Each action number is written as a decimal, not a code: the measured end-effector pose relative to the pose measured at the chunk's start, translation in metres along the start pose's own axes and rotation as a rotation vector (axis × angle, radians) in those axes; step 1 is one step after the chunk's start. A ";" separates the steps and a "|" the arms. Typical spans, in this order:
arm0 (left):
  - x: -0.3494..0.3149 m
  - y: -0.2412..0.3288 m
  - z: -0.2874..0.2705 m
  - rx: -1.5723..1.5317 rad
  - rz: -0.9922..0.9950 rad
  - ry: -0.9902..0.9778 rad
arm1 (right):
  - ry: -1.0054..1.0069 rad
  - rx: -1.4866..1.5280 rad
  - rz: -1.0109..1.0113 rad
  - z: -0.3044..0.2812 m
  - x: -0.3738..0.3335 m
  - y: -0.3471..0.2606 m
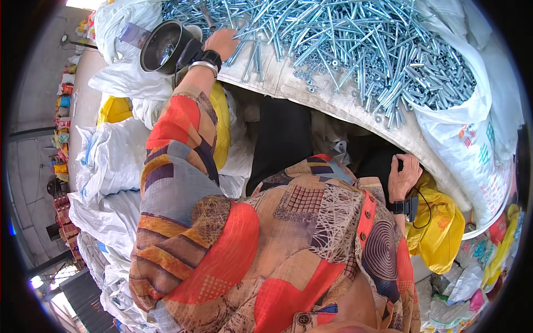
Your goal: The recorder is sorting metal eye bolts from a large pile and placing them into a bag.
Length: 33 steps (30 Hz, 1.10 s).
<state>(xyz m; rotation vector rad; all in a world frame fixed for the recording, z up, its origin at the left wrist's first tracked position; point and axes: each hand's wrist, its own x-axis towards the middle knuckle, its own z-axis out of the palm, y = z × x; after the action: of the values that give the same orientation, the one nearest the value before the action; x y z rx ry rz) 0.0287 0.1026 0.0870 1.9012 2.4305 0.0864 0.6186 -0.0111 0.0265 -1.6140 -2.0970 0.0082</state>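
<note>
My left hand (222,43) is at the near left edge of a big pile of long shiny bolts (333,39). Its fingers are curled under, next to a few long bolts, and what they grip, if anything, is hidden. Beside its wrist stands a dark round pan (162,46) with some small metal pieces inside. My right hand (404,176) rests low near my knee, just below the table edge. Its fingers are loosely bent, with a gap between thumb and forefinger and nothing visible in them. Short metal sleeves (438,80) and small nuts (319,66) lie among the bolts.
The pale sheet-covered table (266,72) curves around in front of me. A white woven sack (477,144) hangs over its right side. A yellow bag (436,222) lies beside my right wrist. White sacks (111,161) are heaped on my left. A clear plastic container (133,34) stands behind the pan.
</note>
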 end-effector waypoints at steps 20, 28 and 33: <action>-0.069 0.057 0.036 -0.135 0.132 0.193 | -0.002 0.011 -0.014 -0.003 0.000 0.002; -0.075 0.082 0.014 -0.111 -0.083 -0.129 | 0.010 0.005 -0.009 -0.004 -0.002 0.004; -0.072 0.095 0.004 -0.011 -0.189 -0.206 | 0.026 0.017 -0.017 -0.003 -0.004 0.006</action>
<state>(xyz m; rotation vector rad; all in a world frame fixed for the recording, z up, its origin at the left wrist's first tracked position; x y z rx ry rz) 0.1381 0.0550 0.0915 1.5786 2.4471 -0.0987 0.6258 -0.0138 0.0262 -1.5780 -2.0854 -0.0016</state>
